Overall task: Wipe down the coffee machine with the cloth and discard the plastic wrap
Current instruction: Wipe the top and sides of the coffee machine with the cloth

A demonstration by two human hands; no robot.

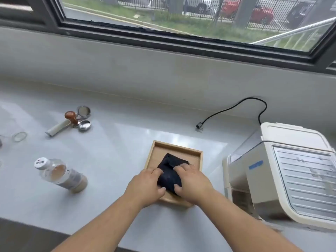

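We are pressing both hands onto a dark cloth (170,174) that is lying folded in a shallow wooden tray (177,149) near the middle of the white counter (112,160). Our left hand (147,186) is gripping the cloth's left edge, fingers on top and thumb curling against its near side. Our right hand (192,182) is clamping the right edge the same way, so the cloth is sitting pinched between the two hands, still touching the tray floor.

The cream coffee machine (283,171) is standing just right of the tray, with a film of clear plastic wrap (307,171) clinging to its ribbed panel. Its black power cord (236,108) is lying unplugged on the counter behind it.

Farther left, a clear bottle (60,174) with a white cap is standing apart from the tray. At the far left a tamper (71,117) with a brown knob is resting among two metal filter baskets (84,118) and a pale handle (58,128).
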